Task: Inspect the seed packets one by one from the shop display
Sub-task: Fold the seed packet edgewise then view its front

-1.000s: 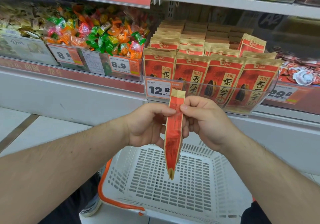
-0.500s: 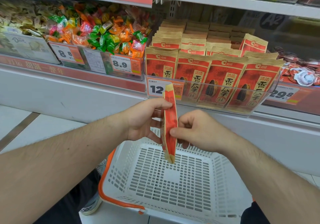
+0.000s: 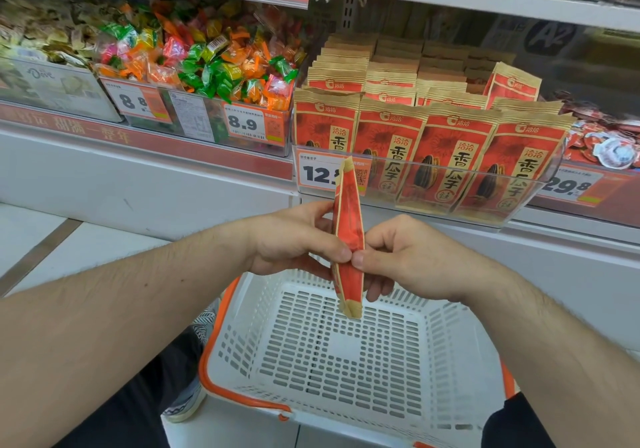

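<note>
A red and tan seed packet (image 3: 349, 219) stands edge-on and upright between my two hands, above a white basket. My left hand (image 3: 291, 239) pinches it from the left, thumb and fingers on its side. From the right, my right hand (image 3: 398, 257) pinches its middle. Behind it, rows of the same red seed packets (image 3: 450, 149) stand upright in a clear display tray (image 3: 519, 205) on the shelf.
A white slotted basket (image 3: 249, 309) with an orange handle sits below my hands. Left of the seed display lies a bin of coloured wrapped candies (image 3: 207, 63) with 8.9 price tags. Red-wrapped goods (image 3: 609, 139) lie at the far right. A shelf edge runs overhead.
The packet has been lifted a little and kept edge-on. My right hand slid from its top down to its middle, and my left thumb now meets it there.
</note>
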